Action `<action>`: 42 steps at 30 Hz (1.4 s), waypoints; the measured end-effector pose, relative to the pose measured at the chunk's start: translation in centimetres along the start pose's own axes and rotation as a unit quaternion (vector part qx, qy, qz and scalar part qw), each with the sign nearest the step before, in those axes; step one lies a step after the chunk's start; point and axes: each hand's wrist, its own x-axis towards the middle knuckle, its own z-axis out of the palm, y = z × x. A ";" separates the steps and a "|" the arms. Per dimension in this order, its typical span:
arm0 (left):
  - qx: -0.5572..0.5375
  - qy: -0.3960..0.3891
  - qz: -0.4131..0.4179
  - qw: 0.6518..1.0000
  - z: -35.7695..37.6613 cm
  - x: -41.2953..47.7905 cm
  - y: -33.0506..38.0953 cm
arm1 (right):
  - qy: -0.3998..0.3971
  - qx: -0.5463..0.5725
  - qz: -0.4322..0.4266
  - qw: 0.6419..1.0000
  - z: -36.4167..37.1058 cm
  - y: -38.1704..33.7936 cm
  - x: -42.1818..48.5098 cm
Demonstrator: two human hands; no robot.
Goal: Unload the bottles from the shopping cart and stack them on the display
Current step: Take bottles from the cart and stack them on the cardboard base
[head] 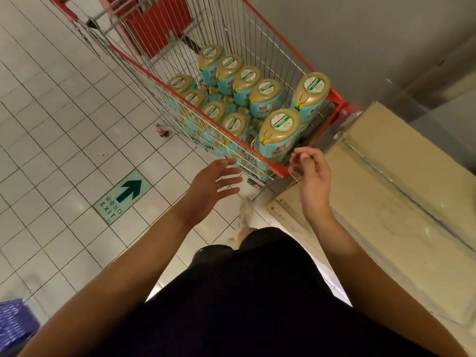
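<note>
Overhead, wire-mesh shopping cart (247, 42) with red rim, far centre, holding upright bottles (279, 130), rounded gold caps, teal labels, left hand (216, 184) spread and empty, right hand (313, 175) loosely curled, empty, both just near of cart, white tiled floor (51, 99) left

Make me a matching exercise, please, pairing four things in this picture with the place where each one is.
Things:
1. bottles
2. exit sign
3. blue basket
4. cardboard boxes

Places:
A. bottom left corner of the view
B. inside the shopping cart
C. flat on the white floor tiles
D. right of the cart

Pairs: 1-B, 2-C, 3-A, 4-D
</note>
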 end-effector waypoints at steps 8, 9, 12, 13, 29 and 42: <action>-0.054 0.051 -0.080 0.994 1.2 9.8 3.5 | 0.054 -0.023 0.088 0.994 3.0 2.7 12.5; -0.063 0.064 -0.096 0.991 1.6 11.2 3.8 | 0.054 -0.042 0.113 0.991 3.1 3.2 14.2; -0.069 0.087 -0.154 0.982 3.4 15.1 3.9 | 0.052 -0.117 0.143 0.981 2.8 4.5 18.5; -0.064 0.089 -0.169 0.980 4.0 16.5 3.7 | 0.050 -0.130 0.137 0.981 2.7 4.7 19.9; -0.077 0.108 -0.373 0.918 6.8 30.5 2.3 | -0.062 -0.284 0.306 0.907 2.4 9.0 30.6; -0.114 0.123 -0.436 0.884 8.0 32.9 0.5 | -0.013 -0.323 0.450 0.833 0.9 12.5 35.7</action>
